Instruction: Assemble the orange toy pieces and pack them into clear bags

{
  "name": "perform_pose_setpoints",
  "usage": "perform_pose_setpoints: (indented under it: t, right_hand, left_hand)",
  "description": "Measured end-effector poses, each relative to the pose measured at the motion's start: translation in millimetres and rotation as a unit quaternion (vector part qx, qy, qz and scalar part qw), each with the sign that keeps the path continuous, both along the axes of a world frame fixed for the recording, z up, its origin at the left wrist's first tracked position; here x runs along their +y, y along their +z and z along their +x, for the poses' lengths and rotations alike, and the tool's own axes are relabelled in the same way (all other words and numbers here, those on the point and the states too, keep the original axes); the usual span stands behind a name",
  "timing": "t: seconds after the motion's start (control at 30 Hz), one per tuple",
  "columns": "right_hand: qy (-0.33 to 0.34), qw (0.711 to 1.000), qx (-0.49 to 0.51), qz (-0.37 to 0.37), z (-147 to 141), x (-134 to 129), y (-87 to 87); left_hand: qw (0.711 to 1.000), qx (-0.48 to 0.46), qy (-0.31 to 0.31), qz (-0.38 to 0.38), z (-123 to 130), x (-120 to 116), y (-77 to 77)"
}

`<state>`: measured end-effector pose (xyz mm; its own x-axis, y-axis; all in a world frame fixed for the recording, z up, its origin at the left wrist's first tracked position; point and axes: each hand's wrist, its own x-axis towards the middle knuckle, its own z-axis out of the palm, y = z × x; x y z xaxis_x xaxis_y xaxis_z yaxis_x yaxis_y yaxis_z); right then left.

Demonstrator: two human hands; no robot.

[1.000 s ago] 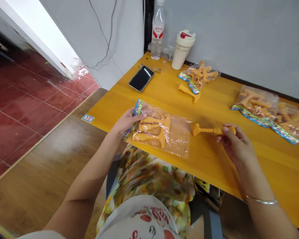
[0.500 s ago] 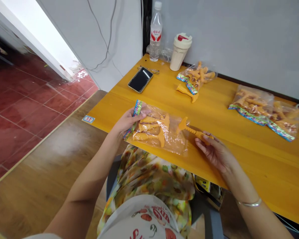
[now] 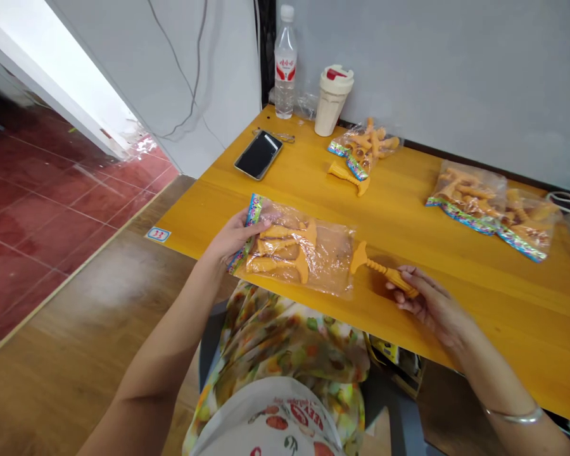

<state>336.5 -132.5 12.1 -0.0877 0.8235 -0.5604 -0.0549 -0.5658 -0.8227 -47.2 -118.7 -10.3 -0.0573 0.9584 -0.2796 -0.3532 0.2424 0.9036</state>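
Orange hammer (image 3: 378, 267) | handle (image 3: 392, 277) part-hidden by right hand (image 3: 434, 307) | held bag (image 3: 332, 259) glare-streaked

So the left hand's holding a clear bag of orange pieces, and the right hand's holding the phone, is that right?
Not quite: the right hand holds a loose orange piece, while the phone lies on the table, as the head view shows. The left hand does hold the clear bag of orange pieces.

Left of my table (image 3: 399, 215), the doorway (image 3: 76, 76) burns white and glare hazes the wooden floor (image 3: 118, 278). At the table's near edge, glints crease my plastic bag (image 3: 331, 256) (its contents otherwise reasonably sharp).
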Motion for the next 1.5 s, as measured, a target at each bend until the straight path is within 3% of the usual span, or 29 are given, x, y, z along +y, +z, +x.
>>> perform_pose_setpoints:
  t: [0.7,0.9,1.27,1.37,1.5]
  right_hand:
    - [0.117,0.987,0.108,0.006,-99,27,-0.8]
    - [0.138,0.983,0.121,0.015,-112,32,-2.2]
    - [0.244,0.955,0.168,-0.011,-115,34,-11.7]
    - [0.279,0.948,0.152,0.018,-115,34,-13.4]
    - [0.342,0.93,0.052,0.125,-117,35,-11.7]
  left_hand:
    - [0.999,-0.016,-0.018,0.027,-3,2,-6.1]
    - [0.999,-0.021,-0.019,0.018,-4,2,-6.4]
    - [0.999,-0.014,-0.024,0.024,-2,3,-3.2]
    - [0.999,-0.004,-0.023,0.025,-2,3,-3.7]
    - [0.999,0.0,-0.021,0.025,-2,3,-3.6]
